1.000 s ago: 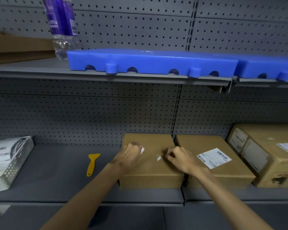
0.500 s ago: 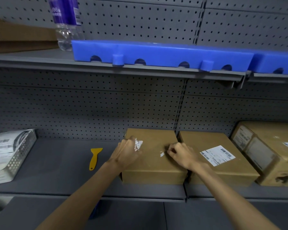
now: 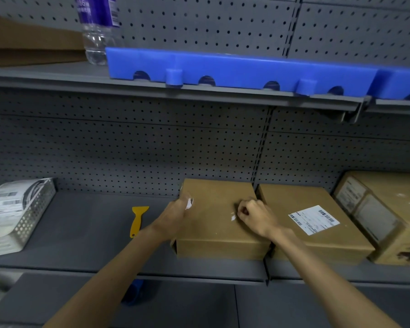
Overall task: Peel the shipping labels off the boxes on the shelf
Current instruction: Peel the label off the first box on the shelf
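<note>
Grey metal shelf [image 3: 85, 233] carries flat brown cardboard box [image 3: 219, 223]. Left hand [image 3: 175, 213] at box's left edge, fingers closed on torn white label scrap [image 3: 189, 203]. Right hand [image 3: 255, 215] curled, pinching at small white label remnant [image 3: 233, 217] just left of its fingers; right hand nearer. Neighbouring box's intact white shipping label [image 3: 314, 219] lies right of those fingers.

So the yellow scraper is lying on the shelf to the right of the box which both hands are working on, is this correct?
Not quite. In the head view the yellow scraper lies on the shelf to the left of that box, not the right. The left hand and right hand are indeed both on it.
</note>
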Demonstrator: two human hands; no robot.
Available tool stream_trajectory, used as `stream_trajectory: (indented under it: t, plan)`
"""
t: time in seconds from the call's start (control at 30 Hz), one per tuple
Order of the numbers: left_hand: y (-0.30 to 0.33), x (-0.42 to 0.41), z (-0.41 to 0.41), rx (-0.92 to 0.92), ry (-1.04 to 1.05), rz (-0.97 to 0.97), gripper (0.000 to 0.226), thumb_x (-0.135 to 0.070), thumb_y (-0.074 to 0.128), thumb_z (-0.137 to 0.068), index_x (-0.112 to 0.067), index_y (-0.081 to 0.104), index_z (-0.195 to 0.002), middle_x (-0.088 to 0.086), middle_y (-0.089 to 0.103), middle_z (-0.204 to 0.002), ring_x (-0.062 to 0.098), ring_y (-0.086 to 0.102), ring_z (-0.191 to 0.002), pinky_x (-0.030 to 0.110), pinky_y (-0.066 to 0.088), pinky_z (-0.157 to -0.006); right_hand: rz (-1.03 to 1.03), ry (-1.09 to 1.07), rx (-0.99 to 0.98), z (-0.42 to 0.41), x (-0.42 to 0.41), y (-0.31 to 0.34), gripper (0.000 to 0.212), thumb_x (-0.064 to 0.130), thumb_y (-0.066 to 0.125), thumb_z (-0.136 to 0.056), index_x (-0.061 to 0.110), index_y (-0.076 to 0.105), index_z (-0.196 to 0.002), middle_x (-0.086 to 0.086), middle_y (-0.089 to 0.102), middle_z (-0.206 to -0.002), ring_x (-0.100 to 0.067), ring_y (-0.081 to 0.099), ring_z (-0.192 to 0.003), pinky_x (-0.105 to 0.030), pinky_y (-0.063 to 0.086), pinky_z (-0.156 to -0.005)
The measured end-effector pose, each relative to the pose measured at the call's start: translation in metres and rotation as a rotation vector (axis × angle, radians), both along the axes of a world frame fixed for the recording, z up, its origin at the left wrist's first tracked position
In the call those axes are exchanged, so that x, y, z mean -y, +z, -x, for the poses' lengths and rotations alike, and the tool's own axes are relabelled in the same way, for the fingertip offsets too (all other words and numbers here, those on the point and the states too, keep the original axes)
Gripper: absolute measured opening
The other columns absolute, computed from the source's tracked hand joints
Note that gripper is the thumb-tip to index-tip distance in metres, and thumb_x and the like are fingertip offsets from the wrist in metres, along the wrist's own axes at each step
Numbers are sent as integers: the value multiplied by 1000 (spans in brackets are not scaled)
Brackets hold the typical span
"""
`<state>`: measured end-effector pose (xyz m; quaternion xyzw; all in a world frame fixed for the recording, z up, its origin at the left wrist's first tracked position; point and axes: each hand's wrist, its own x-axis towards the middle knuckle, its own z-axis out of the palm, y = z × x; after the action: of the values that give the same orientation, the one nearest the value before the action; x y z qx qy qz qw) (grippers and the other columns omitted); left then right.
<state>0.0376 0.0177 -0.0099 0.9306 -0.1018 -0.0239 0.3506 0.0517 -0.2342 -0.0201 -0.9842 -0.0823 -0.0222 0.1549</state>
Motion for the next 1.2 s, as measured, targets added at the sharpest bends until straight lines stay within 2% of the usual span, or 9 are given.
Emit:
stream_trajectory:
  t: [0.2,0.3,0.37,0.5,0.67,0.73,0.9,1.07,1.2]
  plan:
    - [8,-2,10,-50,-35,117,29,-29,64,-88,-10,46,-100,-1,57,-85,7,52,-69,13,37,-52,-44,48,24,3,-20,-7,16,29,59,-92,13,60,-92,-8,57,-118,-25,49,-117,-37,43,-94]
    - [8,-1,10,60,-27,89,37,-45,41,-86,-10,40,-73,2,42,-64,12,35,-54,31,30,-52,-32,108,6,6,-27,-8,16,31,60,-91,14,59,-90,-6,55,-115,-24,52,-110,-35,45,-86]
    - [6,-2,10,95,-18,66,32,-34,35,-90,-12,40,-67,0,43,-61,12,37,-53,38,32,-54,1,76,24,4,-20,-5,13,28,60,-90,14,59,-89,-7,57,-111,-26,55,-105,-35,45,-83]
    - [0,-7,10,75,-61,45,22,-11,40,-100,0,59,-97,9,65,-89,23,61,-81,44,50,-75,-9,-86,65,-3,-1,-4,6,17,61,-87,14,61,-82,-6,60,-103,-27,58,-98,-34,44,-78]
    - [-6,-7,9,77,-89,42,30,-24,32,-105,-10,45,-127,16,64,-107,26,59,-92,50,45,-82,-23,113,27,6,-31,-9,8,21,59,-91,14,63,-89,-5,60,-104,-24,57,-97,-36,48,-86]
    - [-6,-6,10,105,-96,67,28,-36,31,-104,-19,45,-121,6,64,-104,23,61,-95,41,48,-79,-7,119,44,5,-28,-5,9,21,59,-90,14,62,-88,-5,59,-102,-24,58,-94,-39,49,-84]
    - [-6,-5,11,123,-68,44,38,-51,52,-93,-26,29,-76,-7,40,-66,9,38,-54,30,34,-52,0,-53,93,0,-10,-4,10,19,61,-90,11,60,-83,-9,62,-102,-28,60,-94,-39,50,-80]
    - [-11,-6,9,164,-35,-98,32,-19,44,-100,-20,28,-74,-3,37,-58,14,33,-48,34,30,-51,36,117,69,9,-34,-5,11,24,57,-93,13,60,-91,-7,60,-106,-25,59,-98,-37,49,-85]
    - [-11,-12,9,131,-19,-101,16,-11,32,-102,-12,35,-87,0,45,-63,18,38,-51,31,24,-48,38,-18,75,2,-9,0,12,22,59,-91,10,59,-87,-9,61,-104,-30,59,-97,-38,48,-81]
